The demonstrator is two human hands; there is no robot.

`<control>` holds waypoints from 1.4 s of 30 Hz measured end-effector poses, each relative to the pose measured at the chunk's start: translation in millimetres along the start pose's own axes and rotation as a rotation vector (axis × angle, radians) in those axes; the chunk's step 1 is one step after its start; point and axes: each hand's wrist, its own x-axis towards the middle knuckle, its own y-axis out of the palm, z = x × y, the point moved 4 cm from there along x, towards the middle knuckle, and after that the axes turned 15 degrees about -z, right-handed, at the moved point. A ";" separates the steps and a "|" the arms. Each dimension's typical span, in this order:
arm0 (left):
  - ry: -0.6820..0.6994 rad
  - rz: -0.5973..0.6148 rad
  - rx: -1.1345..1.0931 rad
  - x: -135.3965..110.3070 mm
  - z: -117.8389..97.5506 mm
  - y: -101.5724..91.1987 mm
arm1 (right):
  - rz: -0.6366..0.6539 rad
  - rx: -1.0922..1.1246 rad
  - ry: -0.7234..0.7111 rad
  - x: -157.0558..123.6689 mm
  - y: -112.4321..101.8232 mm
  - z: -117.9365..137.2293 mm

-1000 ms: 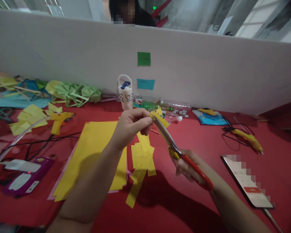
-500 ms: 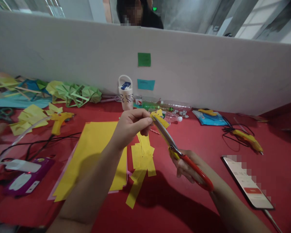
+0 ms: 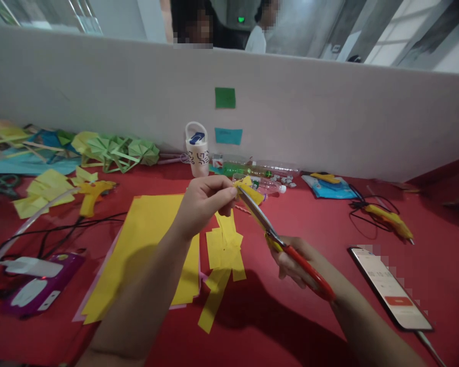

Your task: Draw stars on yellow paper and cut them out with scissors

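My left hand (image 3: 208,201) pinches a small piece of yellow paper (image 3: 248,189) between thumb and fingers. Red-handled scissors (image 3: 270,227) are gripped in my right hand (image 3: 296,260), their blades pointing up and left with the tips at the paper by my left fingertips. Whether the blades are cutting it I cannot tell. Below my hands, several yellow paper strips (image 3: 224,250) lie overlapping on the red table (image 3: 283,316). To their left is a stack of yellow sheets (image 3: 149,244) with pink paper beneath, partly hidden by my left forearm.
Left are a yellow glue gun (image 3: 92,193), a purple power strip (image 3: 44,285), cables and folded green paper shapes (image 3: 118,150). A white cup (image 3: 198,153) and plastic bottles (image 3: 260,183) stand or lie behind. Right are another glue gun (image 3: 390,221) and a phone (image 3: 390,290).
My hands and the scissors keep nearly the same pose while the view shifts slightly. The other person's hand at the far left edge has gone out of view; a second person shows beyond the partition.
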 end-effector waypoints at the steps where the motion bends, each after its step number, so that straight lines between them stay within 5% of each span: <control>1: 0.010 -0.004 0.017 -0.2 -0.9 0.2 | -0.001 -0.002 0.000 -0.6 -0.3 0.7; 23: 0.464 -0.048 0.203 -3.1 -9.4 7.0 | 0.029 0.098 -0.068 2.2 8.3 -10.3; 33: 0.298 0.021 0.090 -4.8 -6.7 8.4 | 0.043 0.090 -0.051 4.6 7.8 -18.4; 42: 0.306 0.087 0.133 -2.9 -8.7 9.2 | 0.040 0.061 -0.021 6.7 3.7 -23.3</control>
